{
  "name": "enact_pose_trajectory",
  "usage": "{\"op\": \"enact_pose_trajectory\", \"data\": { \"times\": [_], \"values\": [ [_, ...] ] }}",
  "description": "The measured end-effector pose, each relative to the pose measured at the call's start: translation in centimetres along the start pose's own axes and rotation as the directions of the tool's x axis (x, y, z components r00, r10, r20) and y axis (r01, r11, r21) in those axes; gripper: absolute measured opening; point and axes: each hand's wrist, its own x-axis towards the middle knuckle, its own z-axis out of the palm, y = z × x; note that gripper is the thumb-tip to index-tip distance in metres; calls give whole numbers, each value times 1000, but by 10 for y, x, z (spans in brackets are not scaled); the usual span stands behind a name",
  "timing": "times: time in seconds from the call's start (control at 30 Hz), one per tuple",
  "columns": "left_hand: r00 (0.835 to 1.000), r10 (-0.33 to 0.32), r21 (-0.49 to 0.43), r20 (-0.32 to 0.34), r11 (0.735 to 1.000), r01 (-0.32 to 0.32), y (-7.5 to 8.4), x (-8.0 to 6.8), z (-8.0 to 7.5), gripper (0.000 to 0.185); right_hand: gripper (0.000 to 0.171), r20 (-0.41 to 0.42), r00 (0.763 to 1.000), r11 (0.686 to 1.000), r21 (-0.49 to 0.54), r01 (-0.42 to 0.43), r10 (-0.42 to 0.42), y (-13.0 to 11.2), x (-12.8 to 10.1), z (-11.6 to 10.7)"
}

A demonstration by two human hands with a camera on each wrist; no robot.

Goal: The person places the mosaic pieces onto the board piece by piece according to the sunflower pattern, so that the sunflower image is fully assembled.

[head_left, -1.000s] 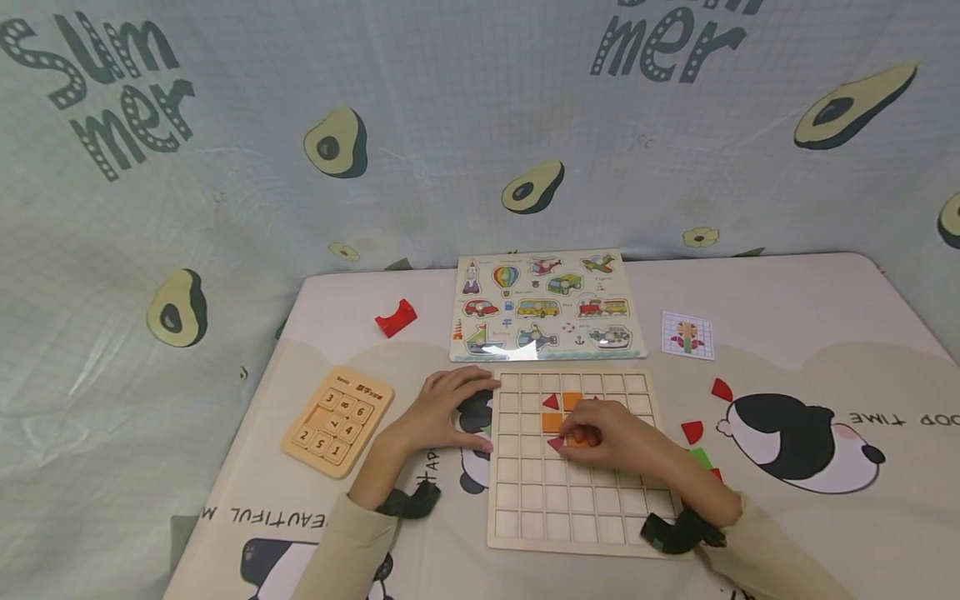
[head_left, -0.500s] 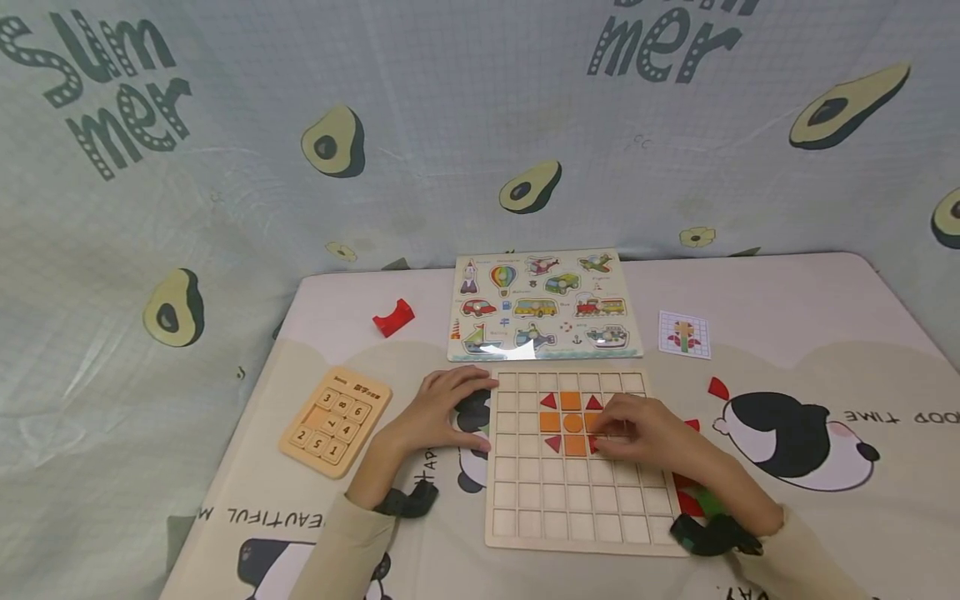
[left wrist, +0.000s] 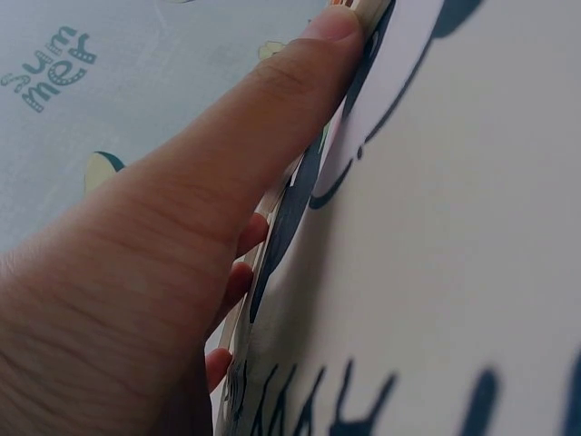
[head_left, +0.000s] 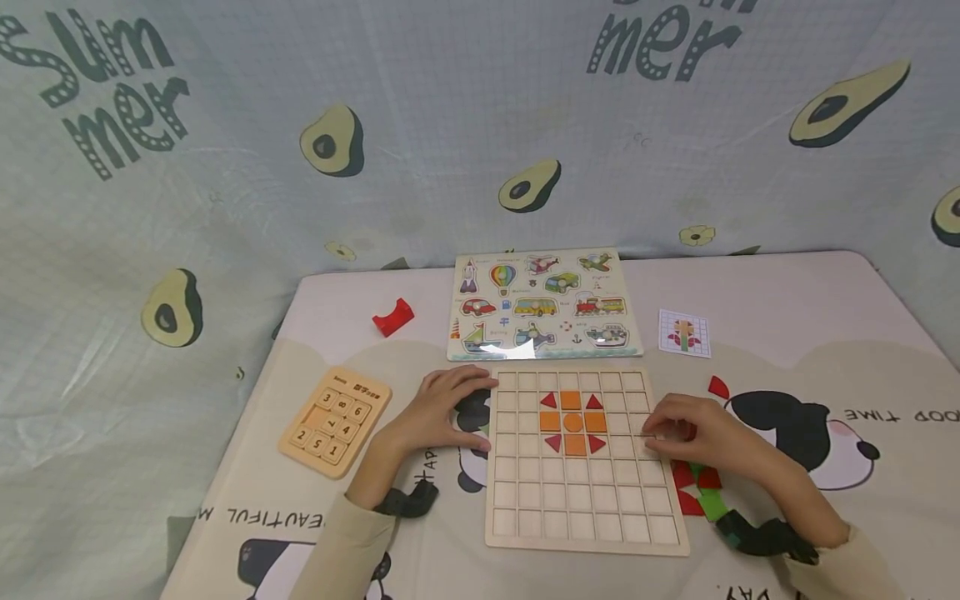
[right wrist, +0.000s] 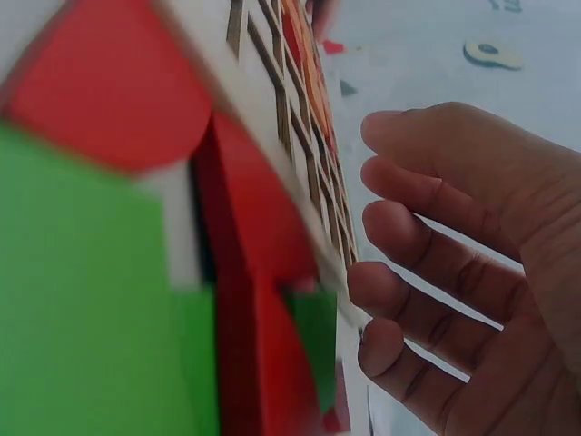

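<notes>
Wooden grid board (head_left: 585, 500), flat on the table mat (head_left: 787, 317); nine orange and red pieces (head_left: 573, 422) seated in a flower pattern near its far centre. Left hand (head_left: 442, 408): fingers extended and lightly spread, thumb and fingertips pressed to the board's left edge, holding nothing. Right hand (head_left: 678, 429): fingers loosely curled over the board's right edge, tips just touching it; nothing visibly held. Loose red and green pieces (head_left: 697, 487) lie just beneath the right palm, beside the board. Pattern card (head_left: 684, 333) well beyond the right fingers.
</notes>
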Motion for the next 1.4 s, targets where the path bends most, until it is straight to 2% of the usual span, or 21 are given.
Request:
{"op": "enact_pose_trajectory", "data": {
  "times": [0.2,0.3,0.43,0.63,0.83,1.1,1.4],
  "values": [
    [1000,0,3,-3,1000,0,0,1,0,86,24,-26,999,999,-34,-35,34,8,-17,-12],
    [1000,3,6,-6,1000,-3,-1,1,1,86,23,30,998,999,-17,-50,50,11,-23,-20],
    [1000,6,7,-10,1000,-6,-1,0,1,86,26,116,993,999,18,-31,29,17,-29,-28],
    [1000,-12,7,1,1000,12,0,-1,1,86,30,166,986,999,37,1,-7,22,-33,-31],
    [1000,-15,5,2,1000,15,2,0,0,85,34,131,991,1000,15,24,-26,25,-32,-28],
    [1000,-11,4,4,1000,11,2,0,0,86,36,125,991,999,42,33,-38,23,-29,-26],
    [1000,-5,2,-3,1000,5,1,0,0,85,34,102,994,999,-4,-35,35,16,-27,-27]
  ]
}}
